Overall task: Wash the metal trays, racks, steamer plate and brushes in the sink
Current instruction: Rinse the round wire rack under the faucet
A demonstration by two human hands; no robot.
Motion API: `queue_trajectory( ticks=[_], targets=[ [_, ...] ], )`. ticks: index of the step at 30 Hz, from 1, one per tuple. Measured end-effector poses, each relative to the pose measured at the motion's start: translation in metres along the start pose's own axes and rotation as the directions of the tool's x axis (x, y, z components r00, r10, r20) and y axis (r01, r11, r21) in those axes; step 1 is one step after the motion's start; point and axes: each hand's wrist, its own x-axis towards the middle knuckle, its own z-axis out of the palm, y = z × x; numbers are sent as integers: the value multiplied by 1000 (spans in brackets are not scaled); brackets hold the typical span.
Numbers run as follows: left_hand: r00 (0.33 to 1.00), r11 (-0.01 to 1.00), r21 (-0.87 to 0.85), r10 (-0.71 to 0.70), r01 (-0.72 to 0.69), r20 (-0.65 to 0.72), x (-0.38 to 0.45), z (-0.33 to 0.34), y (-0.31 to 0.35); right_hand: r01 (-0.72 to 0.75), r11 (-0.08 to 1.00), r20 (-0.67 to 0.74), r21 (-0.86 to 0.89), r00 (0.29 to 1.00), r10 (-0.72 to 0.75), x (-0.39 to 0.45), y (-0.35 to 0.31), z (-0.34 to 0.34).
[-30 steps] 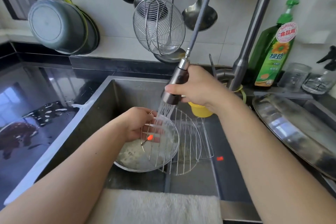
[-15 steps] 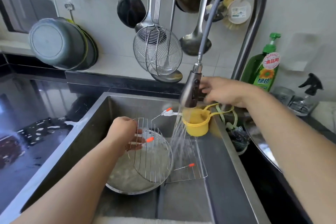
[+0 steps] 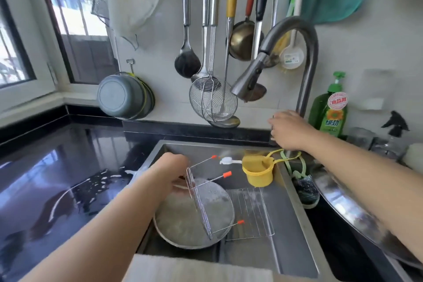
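The left hand (image 3: 170, 173) holds a wire rack with orange-tipped legs (image 3: 201, 204) on its edge over the round metal steamer plate (image 3: 180, 224) in the steel sink (image 3: 295, 236). The right hand (image 3: 287, 129) rests at the tap's base; I cannot tell its grip. A flat wire rack (image 3: 250, 213) and white brush (image 3: 226, 160) likely wait.

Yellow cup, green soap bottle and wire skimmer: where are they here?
yellow cup (image 3: 258, 175): head view, on its front wall.
green soap bottle (image 3: 329, 113): head view, on its label.
wire skimmer (image 3: 212, 101): head view, on its mesh bowl.
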Motion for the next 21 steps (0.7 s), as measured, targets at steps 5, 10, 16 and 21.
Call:
queue_trajectory(
  ticks=[5,10,16,21],
  targets=[
    [998,998,-12,61,-61,-31,-31,9,7,-11,970,64,244,998,-5,-73,-17,-27],
    [996,989,-135,54,-63,-69,-44,26,5,-30,963,87,268,996,7,-125,8,-43],
    [986,882,-472,77,1,145,-93,98,42,-217,919,2,330,973,229,-168,91,-74],
    [899,914,-402,127,59,419,-117,206,49,-357,824,-20,440,913,407,-209,165,-75]
  ],
)
